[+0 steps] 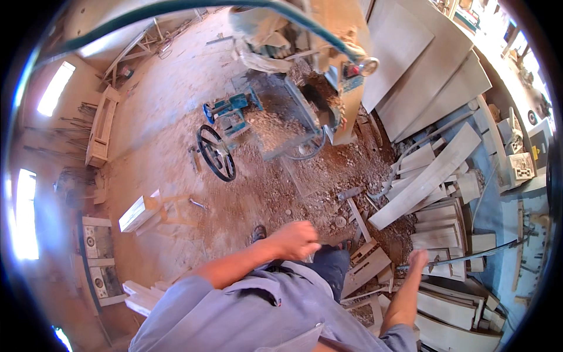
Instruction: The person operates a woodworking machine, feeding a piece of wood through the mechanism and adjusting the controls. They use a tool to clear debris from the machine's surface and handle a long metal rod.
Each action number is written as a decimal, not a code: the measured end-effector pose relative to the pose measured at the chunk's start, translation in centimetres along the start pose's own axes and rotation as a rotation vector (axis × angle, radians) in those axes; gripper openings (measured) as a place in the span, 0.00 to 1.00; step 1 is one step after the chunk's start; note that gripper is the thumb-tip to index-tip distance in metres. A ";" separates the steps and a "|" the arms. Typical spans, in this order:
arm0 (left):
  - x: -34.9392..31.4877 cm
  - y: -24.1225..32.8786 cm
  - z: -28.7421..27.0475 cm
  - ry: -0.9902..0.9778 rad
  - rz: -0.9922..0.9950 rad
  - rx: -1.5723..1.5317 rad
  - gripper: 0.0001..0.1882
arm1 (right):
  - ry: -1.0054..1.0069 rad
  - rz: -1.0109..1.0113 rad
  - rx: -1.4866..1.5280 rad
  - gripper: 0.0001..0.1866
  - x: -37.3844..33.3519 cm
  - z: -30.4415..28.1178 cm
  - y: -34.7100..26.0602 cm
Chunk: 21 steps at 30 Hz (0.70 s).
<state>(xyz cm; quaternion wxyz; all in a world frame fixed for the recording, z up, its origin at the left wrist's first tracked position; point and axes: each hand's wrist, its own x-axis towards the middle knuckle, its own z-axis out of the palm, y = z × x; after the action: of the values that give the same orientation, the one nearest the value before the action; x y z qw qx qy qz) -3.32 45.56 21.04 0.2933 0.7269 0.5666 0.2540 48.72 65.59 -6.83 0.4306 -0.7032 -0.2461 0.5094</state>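
My left hand [297, 240] is closed in a fist in front of my body, above the debris-strewn floor. Nothing shows in its fingers. Out to my right, my right hand [417, 259] is also curled closed, with nothing visible in it. A long dark rod or hose [469, 257] runs behind the right wrist; whether they touch is hard to tell. Below that hand lie stacked pale boards [440, 234]. Ahead of me stands a woodworking machine with a black handwheel [216, 152], blue-green metal parts [231, 114] and a flat bed [275, 126] covered in wood chips.
Large pale panels [422, 70] lean at the far right. A long curved board [428, 176] slants over offcuts. Wood chips cover much of the floor [281, 193]. A pale wooden block [138, 214] lies to the left, and a wooden frame [102, 126] stands by the wall.
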 end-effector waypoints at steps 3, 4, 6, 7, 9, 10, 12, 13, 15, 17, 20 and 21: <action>-12.9 -11.9 -0.2 -0.258 -0.236 0.206 0.14 | -0.187 -0.142 -0.042 0.22 -4.4 10.4 -6.5; -17.9 -15.5 -0.6 -0.363 -0.263 0.341 0.15 | -0.181 -0.179 -0.028 0.21 -7.9 14.3 -6.9; -27.9 -20.2 -1.4 -0.259 -0.713 0.135 0.13 | -0.224 -0.248 0.001 0.22 -16.4 22.0 -5.1; -32.8 -21.9 -2.1 -0.201 -0.668 0.172 0.14 | -0.300 -0.327 0.003 0.22 -21.6 24.9 -2.6; -41.2 -22.7 -3.6 -0.067 -0.796 0.128 0.13 | -0.433 -0.054 -0.018 0.07 -32.5 30.0 4.3; -43.8 -23.5 -4.7 0.112 -0.909 0.083 0.12 | -0.582 0.088 0.000 0.06 -37.4 33.1 7.9; -48.4 -23.1 -5.9 0.479 -0.982 0.042 0.09 | -1.049 0.020 -0.691 0.08 -45.8 37.7 13.3; -50.5 -23.2 -6.4 0.679 -1.017 -0.003 0.08 | -1.245 -0.162 -0.705 0.09 -48.6 40.5 14.7; -52.9 -23.5 -6.8 0.699 -1.179 -0.084 0.06 | -1.397 -0.466 -1.012 0.11 -51.0 43.4 13.7; -54.5 -23.8 -6.8 0.742 -1.249 -0.148 0.05 | -1.063 -0.736 -1.391 0.16 -50.4 48.4 10.1; -53.4 -25.3 -5.7 0.874 -1.187 -0.217 0.06 | -0.796 -0.378 -0.726 0.16 -48.7 54.2 4.5; -52.3 -25.7 -5.2 0.864 -1.166 -0.258 0.06 | -0.818 -0.270 -0.517 0.16 -48.1 55.8 3.3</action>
<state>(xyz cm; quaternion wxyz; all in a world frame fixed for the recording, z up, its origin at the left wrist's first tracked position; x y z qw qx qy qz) -36.29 0.13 4.42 0.2145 0.1025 0.8916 0.3853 -20.69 45.96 8.43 0.1728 -0.4917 -0.6015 0.6055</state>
